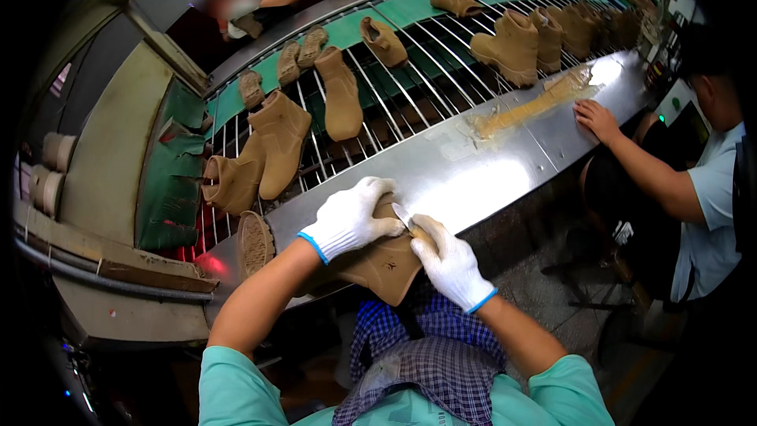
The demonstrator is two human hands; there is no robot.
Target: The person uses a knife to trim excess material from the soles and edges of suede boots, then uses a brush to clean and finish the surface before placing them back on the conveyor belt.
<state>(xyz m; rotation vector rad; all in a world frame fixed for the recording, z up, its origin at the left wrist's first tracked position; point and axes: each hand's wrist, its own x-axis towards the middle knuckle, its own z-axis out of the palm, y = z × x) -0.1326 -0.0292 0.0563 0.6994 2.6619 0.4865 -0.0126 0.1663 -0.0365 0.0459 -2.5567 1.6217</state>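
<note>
My left hand (351, 217), in a white glove, presses down on a tan suede boot (382, 268) lying on its side over my lap, its ribbed sole (255, 243) pointing left. My right hand (449, 260), also gloved, grips a thin metal tool (404, 217) whose tip touches the boot's upper edge close to my left fingers. The boot rests against the front edge of a steel bench (441, 177).
Behind the bench runs a rod conveyor (394, 87) carrying several tan boots (272, 150) (512, 47). A person on the right rests a hand (597, 120) on the bench near a smear of glue (528, 110). Other people stand at the far side. A checked apron (430, 363) covers my lap.
</note>
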